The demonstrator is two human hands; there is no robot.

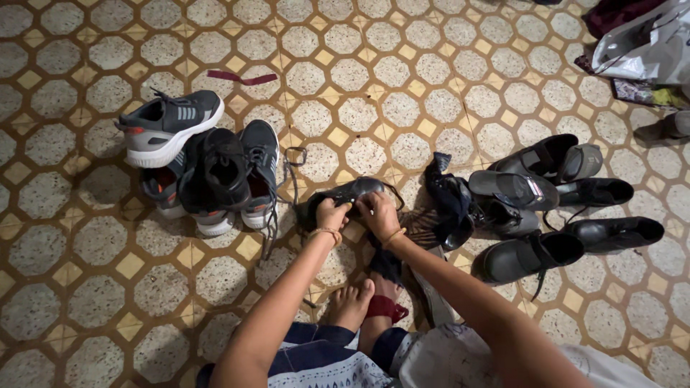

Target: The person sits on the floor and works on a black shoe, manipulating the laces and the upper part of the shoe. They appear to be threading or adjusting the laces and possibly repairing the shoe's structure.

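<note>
Open patterned hexagon-tile floor [402, 79] spans the far half; only 1 thin maroon strip [241, 77] lies there. Left passage blocked by a heap of grey and black lace-up sneakers [205, 169], laces trailing toward the left hand [331, 213]. Right side crowded by a cluster of black strap shoes [553, 201] and a dark crumpled cloth [447, 197], possibly socks. Near-left floor free. White bag [647, 43] at far right corner.

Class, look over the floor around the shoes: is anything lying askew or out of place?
Yes. One grey sneaker lies tipped across the other sneakers rather than flat on the floor, and a dark red strip lies loose on the tiled floor, apart from everything.
</note>
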